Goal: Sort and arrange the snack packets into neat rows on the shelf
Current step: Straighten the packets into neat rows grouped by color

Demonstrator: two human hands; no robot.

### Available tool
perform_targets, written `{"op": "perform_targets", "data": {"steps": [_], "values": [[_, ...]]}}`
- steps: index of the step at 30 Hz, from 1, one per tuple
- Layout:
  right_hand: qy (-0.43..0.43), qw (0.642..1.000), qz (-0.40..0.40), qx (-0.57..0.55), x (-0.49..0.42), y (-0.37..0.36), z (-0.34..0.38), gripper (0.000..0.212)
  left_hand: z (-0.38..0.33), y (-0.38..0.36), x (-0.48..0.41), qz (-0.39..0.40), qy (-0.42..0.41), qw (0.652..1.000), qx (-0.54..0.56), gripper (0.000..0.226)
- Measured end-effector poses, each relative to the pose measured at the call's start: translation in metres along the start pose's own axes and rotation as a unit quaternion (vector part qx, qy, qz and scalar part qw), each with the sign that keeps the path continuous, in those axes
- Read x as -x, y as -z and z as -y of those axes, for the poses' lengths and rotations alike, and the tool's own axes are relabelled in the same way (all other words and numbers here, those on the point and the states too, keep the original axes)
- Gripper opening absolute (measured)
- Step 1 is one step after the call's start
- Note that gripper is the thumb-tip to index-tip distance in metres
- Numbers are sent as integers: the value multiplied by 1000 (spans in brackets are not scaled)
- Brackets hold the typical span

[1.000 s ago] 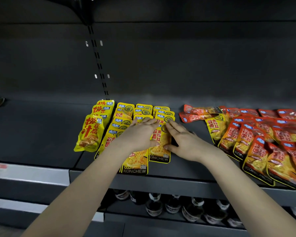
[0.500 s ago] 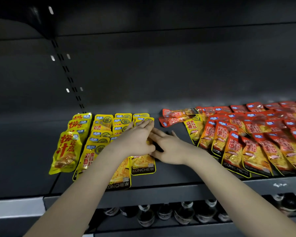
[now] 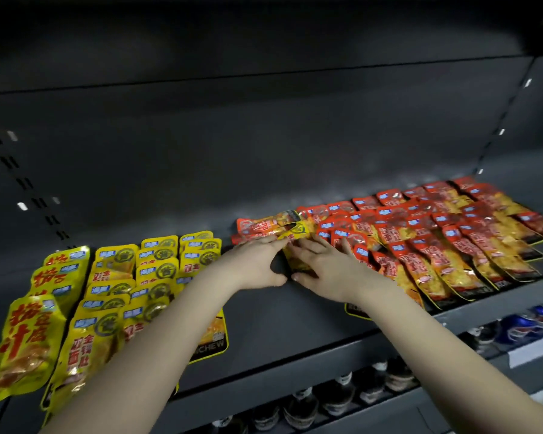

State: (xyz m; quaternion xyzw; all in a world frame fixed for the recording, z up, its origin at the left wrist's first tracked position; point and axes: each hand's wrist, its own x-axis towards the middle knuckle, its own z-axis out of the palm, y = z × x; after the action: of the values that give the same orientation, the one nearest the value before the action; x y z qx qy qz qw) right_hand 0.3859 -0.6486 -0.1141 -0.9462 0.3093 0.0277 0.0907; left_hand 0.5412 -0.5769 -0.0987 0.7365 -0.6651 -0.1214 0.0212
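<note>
**Shelving.** A dark grey shelf (image 3: 264, 311) is seen across the full width of the view, backed by a plain dark panel (image 3: 264, 136). A slotted upright is noted at each side.

**Red stock.** A large group of red snack packets (image 3: 436, 239) is laid on the right part of the shelf in overlapping, slanted rows. Several at its left end are lying crosswise.

**Yellow stock.** A group of yellow snack packets (image 3: 132, 292) is set out on the left part in overlapping columns running front to back. Larger yellow packets (image 3: 22, 346) with red lettering are placed at the far left.

**Lower level.** Dark bottles (image 3: 298, 405) are stored beneath the shelf, with blue cans (image 3: 527, 324) further right.

**Hands.** Both are extended to the gap between the two groups. The left hand (image 3: 257, 261) is laid flat, its fingers straight and pressed together, the thumb held apart below. The right hand (image 3: 323, 267) is also flat, its fingers straight and slightly spread.

**Item handled.** A single yellow packet (image 3: 298, 245) is found between the hands, at the left edge of the red group. It is touched by the fingertips of both hands. Its lower part is hidden by the right hand.
</note>
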Motion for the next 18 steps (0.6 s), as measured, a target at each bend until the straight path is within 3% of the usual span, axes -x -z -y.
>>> {"op": "perform_targets", "data": {"steps": [4,18], "values": [[-2,1000,-19,2,8,-4,-15,50,-12,-3,-15,32,-14,999,7,76],[-57,998,-12,36,20,-2,-32,55,-29,-12,-24,66,-40,996,-42,68]]}}
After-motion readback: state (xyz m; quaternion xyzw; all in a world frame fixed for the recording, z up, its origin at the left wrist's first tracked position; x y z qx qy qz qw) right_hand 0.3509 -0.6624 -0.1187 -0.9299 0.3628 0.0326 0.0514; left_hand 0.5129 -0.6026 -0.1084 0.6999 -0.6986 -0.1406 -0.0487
